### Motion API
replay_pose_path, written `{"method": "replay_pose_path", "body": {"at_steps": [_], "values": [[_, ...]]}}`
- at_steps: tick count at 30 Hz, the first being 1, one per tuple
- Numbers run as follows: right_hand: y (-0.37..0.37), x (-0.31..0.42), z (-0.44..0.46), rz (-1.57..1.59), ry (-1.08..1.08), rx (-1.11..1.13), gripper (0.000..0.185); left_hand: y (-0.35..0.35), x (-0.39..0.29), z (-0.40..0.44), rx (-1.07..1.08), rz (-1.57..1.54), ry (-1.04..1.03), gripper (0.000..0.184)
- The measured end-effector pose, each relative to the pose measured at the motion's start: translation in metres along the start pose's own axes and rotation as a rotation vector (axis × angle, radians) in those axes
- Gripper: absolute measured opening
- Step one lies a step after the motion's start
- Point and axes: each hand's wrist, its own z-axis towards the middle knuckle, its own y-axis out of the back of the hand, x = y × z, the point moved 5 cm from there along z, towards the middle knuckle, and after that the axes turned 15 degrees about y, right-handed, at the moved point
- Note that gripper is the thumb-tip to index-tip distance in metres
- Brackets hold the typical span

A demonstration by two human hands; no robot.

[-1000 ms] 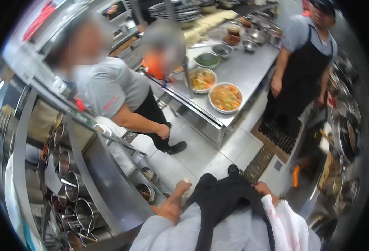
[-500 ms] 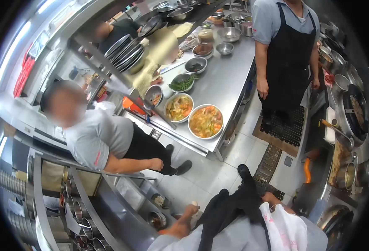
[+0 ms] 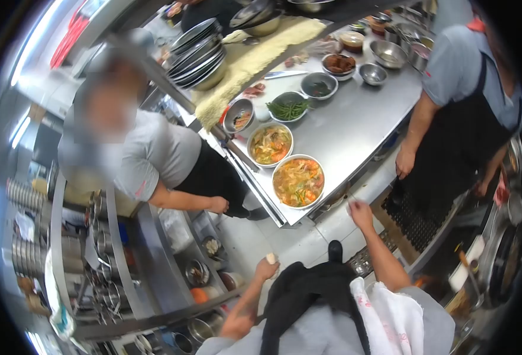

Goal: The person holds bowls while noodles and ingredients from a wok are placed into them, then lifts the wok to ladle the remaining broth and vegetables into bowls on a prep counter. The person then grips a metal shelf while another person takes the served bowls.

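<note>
My left hand (image 3: 267, 267) is closed around a small pale object (image 3: 271, 258) I cannot identify, low in front of my dark apron (image 3: 305, 296). My right hand (image 3: 361, 213) is raised near the steel table's (image 3: 364, 121) front corner, fingers loosely apart, with nothing visible in it. The nearest thing to it is a white bowl of noodles and vegetables (image 3: 299, 181), beyond the fingertips and not touched. A second bowl of similar food (image 3: 270, 144) stands against it. Behind are a bowl of green beans (image 3: 288, 108) and a steel bowl (image 3: 239, 116).
A person in a grey shirt (image 3: 166, 145) stands at the left, another in a dark apron (image 3: 450, 136) at the right. Stacked bowls (image 3: 199, 56) sit on a raised shelf. Shelves with pots (image 3: 104, 254) line the left; pans (image 3: 509, 260) are at the right.
My right hand has moved up and forward from my side towards the table. My left hand stays low, still closed. The view has shifted, and the person at the right now leans or stands turned.
</note>
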Motion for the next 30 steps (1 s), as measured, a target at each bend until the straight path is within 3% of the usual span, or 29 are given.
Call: {"method": "replay_pose_path", "body": {"at_steps": [3,5,7,10,11,13,14,15,17,20,24,26,28,30], "values": [[-0.005,0.117,0.118,0.446,0.116,-0.043,0.038,-0.01,0.056,-0.011,-0.054,-0.147,0.199,0.045],[-0.057,0.13,0.19,0.761,0.018,0.113,0.043,-0.001,0.077,-0.04,-0.092,-0.154,0.287,0.046],[-0.091,0.147,0.236,0.804,-0.056,0.197,0.054,-0.019,0.132,-0.058,-0.1,-0.111,0.377,0.05],[-0.155,0.123,0.279,0.949,-0.616,0.178,0.075,-0.056,0.206,-0.1,-0.08,-0.097,0.533,0.055],[-0.153,0.142,0.278,0.937,-0.604,0.198,0.075,-0.072,0.229,-0.115,-0.059,-0.078,0.618,0.055],[-0.118,0.189,0.274,0.854,-0.311,0.194,0.075,-0.099,0.255,-0.145,-0.009,-0.075,0.711,0.051],[-0.108,0.201,0.279,0.748,-0.243,0.12,0.066,-0.112,0.26,-0.161,0.016,-0.094,0.721,0.048],[-0.097,0.212,0.284,0.73,-0.243,0.115,0.066,-0.132,0.269,-0.17,0.027,-0.177,0.651,0.046],[-0.079,0.243,0.29,0.848,0.047,0.162,0.054,-0.152,0.268,-0.189,0.066,-0.348,0.511,0.042],[-0.052,0.244,0.287,0.746,0.031,0.057,0.046,-0.165,0.267,-0.183,0.107,-0.297,0.533,0.045],[-0.048,0.182,0.264,0.594,-0.099,0.093,0.048,-0.145,0.24,-0.153,0.098,-0.27,0.515,0.049],[-0.05,0.16,0.24,0.647,-0.127,0.138,0.052,-0.155,0.25,-0.096,0.078,-0.143,0.593,0.057],[-0.046,0.144,0.215,0.654,-0.17,0.162,0.055,-0.138,0.236,-0.058,0.015,-0.07,0.287,0.059],[-0.044,0.128,0.201,0.642,-0.186,0.179,0.057,-0.103,0.225,-0.045,0.025,-0.23,0.483,0.055]]}}
